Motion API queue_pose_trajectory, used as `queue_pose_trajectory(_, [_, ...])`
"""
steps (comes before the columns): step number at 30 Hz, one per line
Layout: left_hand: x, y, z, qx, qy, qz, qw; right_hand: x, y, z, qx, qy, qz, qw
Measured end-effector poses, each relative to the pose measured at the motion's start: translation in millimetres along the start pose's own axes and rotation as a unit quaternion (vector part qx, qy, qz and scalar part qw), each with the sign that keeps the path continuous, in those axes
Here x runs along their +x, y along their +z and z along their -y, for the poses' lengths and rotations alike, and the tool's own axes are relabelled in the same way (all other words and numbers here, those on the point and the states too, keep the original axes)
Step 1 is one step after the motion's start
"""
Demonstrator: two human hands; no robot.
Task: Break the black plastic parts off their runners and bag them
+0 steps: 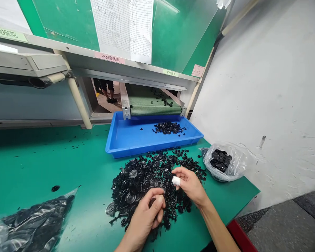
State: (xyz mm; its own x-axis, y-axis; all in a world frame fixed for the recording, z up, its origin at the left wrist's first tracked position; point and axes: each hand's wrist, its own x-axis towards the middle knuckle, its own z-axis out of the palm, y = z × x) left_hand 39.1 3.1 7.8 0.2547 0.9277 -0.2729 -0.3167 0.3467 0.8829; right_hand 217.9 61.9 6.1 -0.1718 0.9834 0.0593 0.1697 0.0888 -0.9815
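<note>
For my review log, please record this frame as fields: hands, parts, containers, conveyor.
Pile: mixed black parts on green table
Left hand: curled over the pile, grip unclear
Right hand: pinching a black part over the pile, white wrap on one digit
Blue tray: behind pile, holding black parts
Conveyor: ends above tray, black parts on belt
Open bag: right, black discs inside
Other bag: lower left, dark contents

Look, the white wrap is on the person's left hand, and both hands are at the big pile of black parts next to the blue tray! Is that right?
Not quite: the head view shows the white wrap on the right hand, not the left hand. Both are at the big pile of black parts next to the blue tray.
</note>
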Motion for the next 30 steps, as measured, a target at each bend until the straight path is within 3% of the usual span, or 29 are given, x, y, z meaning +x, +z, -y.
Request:
queue_pose_trajectory(2, [2, -1.2, 3, 0.044, 0.019, 0.008, 0.999, -10, 14, 3, 0.076, 0.016, 0.02, 0.997])
queue_pose_trajectory(6, [3, -2.7, 6, 0.127, 0.059, -0.013, 0.99, -29, 34, 16, 0.02, -0.027, 0.048, 0.998])
queue_pose_trajectory(11, [-2, 0.9, 6, 0.192, 0.12, -0.076, 0.971, -36, 56, 23, -0.028, -0.03, -0.052, 0.998])
queue_pose_trajectory(14, [-3, -0.4, 8, 0.215, 0.133, -0.101, 0.962, -32, 72, 19, 0.056, 0.022, -0.122, 0.991])
queue_pose_trajectory(16, [-4, -2.2, 10, 0.236, 0.138, -0.113, 0.955, -29, 79, 18, 0.144, 0.071, -0.121, 0.98])
queue_pose_trajectory(19, [-5, -3.4, 14, 0.257, 0.143, -0.136, 0.946, -27, 81, 21, 0.246, 0.106, -0.092, 0.959])
queue_pose_trajectory(26, [-9, -5.4, 16, 0.259, 0.16, -0.194, 0.933, -28, 85, 37, 0.312, 0.128, -0.068, 0.939])
queue_pose_trajectory(30, [-3, -9.4, 7, 0.202, 0.14, -0.146, 0.958, -22, 78, 29, 0.283, 0.077, -0.083, 0.952])
